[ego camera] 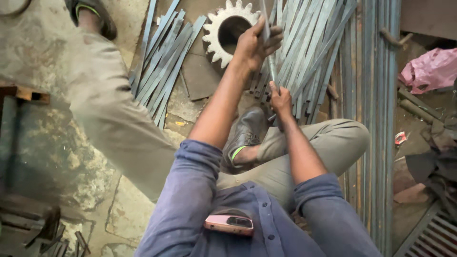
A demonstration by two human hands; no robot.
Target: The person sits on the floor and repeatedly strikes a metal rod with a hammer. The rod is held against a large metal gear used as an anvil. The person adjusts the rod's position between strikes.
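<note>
Left hand (254, 45) and right hand (281, 100) both gripped one metal strip (269, 52), hemmed in. Toothed gear (228, 29) lay just left of left hand. Heap of strips (309, 52) crowded right side; long bars (376, 119) walled off beyond. Bent knee (342, 140) and shoe (245, 133) blocked below. Second strip pile (164, 62) lay farther left. Bare floor (190, 102) between piles offered passage.

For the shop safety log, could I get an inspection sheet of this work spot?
Surface: stained concrete floor; person sits on it.
Job's things: one metal strip held upright by both hands.
Clutter: strip piles, large gear, pink bag, long bars.
Grippers: left hand grips the strip high, right hand low.
Cables: nothing seen.
Surroundings: phone in shirt pocket; grating lower right.
</note>
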